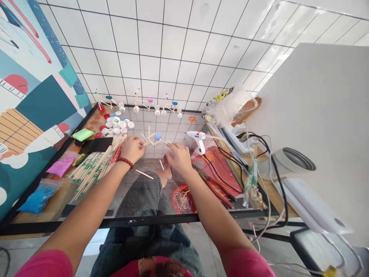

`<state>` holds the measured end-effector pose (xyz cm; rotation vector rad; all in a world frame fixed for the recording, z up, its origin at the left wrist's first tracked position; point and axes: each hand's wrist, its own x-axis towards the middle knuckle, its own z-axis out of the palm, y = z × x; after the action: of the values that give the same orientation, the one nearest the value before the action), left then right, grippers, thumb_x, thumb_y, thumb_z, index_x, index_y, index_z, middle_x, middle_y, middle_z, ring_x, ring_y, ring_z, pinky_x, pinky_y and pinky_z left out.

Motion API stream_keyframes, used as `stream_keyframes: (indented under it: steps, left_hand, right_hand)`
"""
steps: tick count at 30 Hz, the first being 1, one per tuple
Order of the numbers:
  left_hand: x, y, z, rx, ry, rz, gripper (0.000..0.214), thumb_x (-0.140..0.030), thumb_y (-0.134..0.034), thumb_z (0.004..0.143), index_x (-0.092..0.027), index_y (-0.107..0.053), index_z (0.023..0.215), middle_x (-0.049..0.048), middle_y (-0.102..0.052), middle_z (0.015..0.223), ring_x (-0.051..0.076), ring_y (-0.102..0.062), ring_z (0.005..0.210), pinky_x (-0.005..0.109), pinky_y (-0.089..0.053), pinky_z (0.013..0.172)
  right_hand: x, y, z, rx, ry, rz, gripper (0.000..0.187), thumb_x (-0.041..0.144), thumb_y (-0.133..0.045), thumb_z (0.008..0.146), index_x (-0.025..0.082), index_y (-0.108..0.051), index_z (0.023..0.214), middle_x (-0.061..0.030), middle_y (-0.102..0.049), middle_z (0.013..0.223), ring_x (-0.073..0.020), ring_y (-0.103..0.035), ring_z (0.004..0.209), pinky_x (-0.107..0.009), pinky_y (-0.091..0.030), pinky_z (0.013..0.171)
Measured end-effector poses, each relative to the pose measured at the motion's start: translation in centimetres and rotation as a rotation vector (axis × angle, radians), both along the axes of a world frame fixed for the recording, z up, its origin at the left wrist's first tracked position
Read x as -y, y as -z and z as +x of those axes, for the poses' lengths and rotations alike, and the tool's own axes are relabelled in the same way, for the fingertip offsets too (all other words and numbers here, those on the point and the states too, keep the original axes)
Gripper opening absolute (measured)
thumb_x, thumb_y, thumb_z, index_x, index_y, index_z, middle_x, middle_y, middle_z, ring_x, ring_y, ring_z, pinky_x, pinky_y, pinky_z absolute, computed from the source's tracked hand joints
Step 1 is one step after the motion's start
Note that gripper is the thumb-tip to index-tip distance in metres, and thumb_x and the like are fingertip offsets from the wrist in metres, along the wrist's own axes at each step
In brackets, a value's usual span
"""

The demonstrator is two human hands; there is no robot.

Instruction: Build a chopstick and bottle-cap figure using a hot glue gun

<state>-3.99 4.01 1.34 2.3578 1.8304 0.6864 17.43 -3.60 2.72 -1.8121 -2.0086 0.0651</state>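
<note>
My left hand (133,149) is closed in a pinch on a small stick frame (148,141) made of thin wooden sticks. A blue oval piece (157,136) sits on the frame's right side. My right hand (179,154), fingers bent together, pinches a short wooden stick (167,142) just right of the frame, apart from it. Below the hands, two loose sticks (144,174) lie on the glass tabletop. Right of my right hand, a white glue gun (198,141) rests with its nozzle pointing left.
Three finished-looking stick models (147,105) with cap wheels line the back. White, red and blue caps (115,124) and wrapped chopsticks (95,165) lie left, beside pink clay (61,164) and blue clay (37,198). Pliers (216,184), cables and a plastic bag (230,105) are right.
</note>
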Motion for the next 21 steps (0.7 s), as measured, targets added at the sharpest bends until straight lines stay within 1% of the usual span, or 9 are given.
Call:
stream_keyframes:
  steps: [2,5,7,10,12,14,17,19,21]
  left_hand:
    - [0.2,0.0,-0.2,0.029,0.006,0.02,0.014,-0.03,-0.06,0.078,-0.022,-0.071,0.079,0.01,-0.068,0.112,0.031,-0.06,0.109,0.046,-0.047,0.097]
    - [0.4,-0.2,-0.4,0.097,0.038,0.064,0.012,-0.027,-0.058,0.079,-0.021,-0.068,0.08,0.0088,-0.07,0.107,0.027,-0.062,0.105,0.042,-0.046,0.098]
    - [0.6,-0.3,-0.5,0.152,0.052,0.069,0.013,-0.027,-0.056,0.081,-0.021,-0.067,0.084,0.0079,-0.071,0.101,0.025,-0.064,0.098,0.038,-0.049,0.092]
    - [1.0,-0.5,-0.5,0.223,0.056,0.038,0.014,-0.029,-0.055,0.084,-0.021,-0.066,0.089,0.0061,-0.071,0.09,0.021,-0.065,0.083,0.032,-0.051,0.078]
    - [1.2,-0.6,-0.5,0.255,0.07,0.07,0.016,-0.029,-0.054,0.086,-0.02,-0.066,0.089,0.0055,-0.07,0.088,0.019,-0.064,0.078,0.03,-0.05,0.074]
    - [1.5,-0.7,-0.4,0.28,0.103,0.155,0.017,-0.028,-0.052,0.089,-0.02,-0.067,0.09,0.0059,-0.07,0.089,0.017,-0.064,0.078,0.029,-0.05,0.075]
    - [1.8,-1.1,-0.3,0.336,0.154,0.301,0.02,-0.029,-0.05,0.092,-0.019,-0.067,0.093,0.0065,-0.069,0.091,0.016,-0.064,0.081,0.028,-0.051,0.078]
    - [2.1,-1.4,0.0,0.388,0.19,0.41,0.019,-0.029,-0.051,0.093,-0.019,-0.068,0.093,0.0067,-0.07,0.092,0.016,-0.064,0.081,0.028,-0.052,0.078]
    - [2.4,-1.7,0.3,0.423,0.248,0.536,0.014,-0.027,-0.056,0.092,-0.019,-0.068,0.092,0.007,-0.071,0.092,0.016,-0.065,0.08,0.028,-0.054,0.077]
  right_hand:
    - [-0.2,0.2,0.1,-0.053,0.01,-0.001,0.038,0.029,-0.055,0.089,0.022,-0.062,0.126,-0.0095,-0.066,0.124,-0.026,-0.06,0.112,-0.039,-0.043,0.094]
    - [-0.7,0.7,0.4,-0.207,0.015,-0.005,0.04,0.026,-0.057,0.087,0.02,-0.061,0.126,-0.0082,-0.067,0.121,-0.0221,-0.063,0.106,-0.035,-0.047,0.093]
    - [-1.1,1.1,0.7,-0.33,0.022,-0.015,0.041,0.024,-0.06,0.084,0.019,-0.062,0.124,-0.007,-0.069,0.118,-0.019,-0.065,0.099,-0.032,-0.049,0.091]
    - [-1.7,1.6,1.1,-0.47,0.051,-0.03,0.039,0.02,-0.06,0.082,0.018,-0.064,0.12,-0.0058,-0.071,0.112,-0.0166,-0.066,0.091,-0.031,-0.051,0.089]
    - [-2.0,1.8,1.3,-0.557,0.067,-0.047,0.036,0.019,-0.057,0.083,0.019,-0.064,0.118,-0.0056,-0.073,0.109,-0.0154,-0.066,0.087,-0.031,-0.051,0.088]
    - [-2.1,1.8,1.3,-0.682,0.082,-0.082,0.033,0.021,-0.055,0.085,0.019,-0.065,0.116,-0.0061,-0.073,0.108,-0.0147,-0.067,0.087,-0.03,-0.052,0.087]
    - [-2.1,1.4,1.0,-0.949,0.068,-0.144,0.03,0.029,-0.053,0.088,0.018,-0.066,0.112,-0.0076,-0.074,0.106,-0.0149,-0.068,0.087,-0.03,-0.052,0.081]
    - [-2.0,0.8,0.9,-1.167,0.015,-0.174,0.031,0.036,-0.054,0.087,0.018,-0.066,0.109,-0.0083,-0.073,0.105,-0.0144,-0.067,0.083,-0.028,-0.051,0.075]
    - [-1.8,0.2,0.9,-1.377,-0.059,-0.196,0.035,0.044,-0.061,0.083,0.019,-0.066,0.108,-0.0078,-0.073,0.106,-0.0137,-0.066,0.08,-0.026,-0.049,0.07]
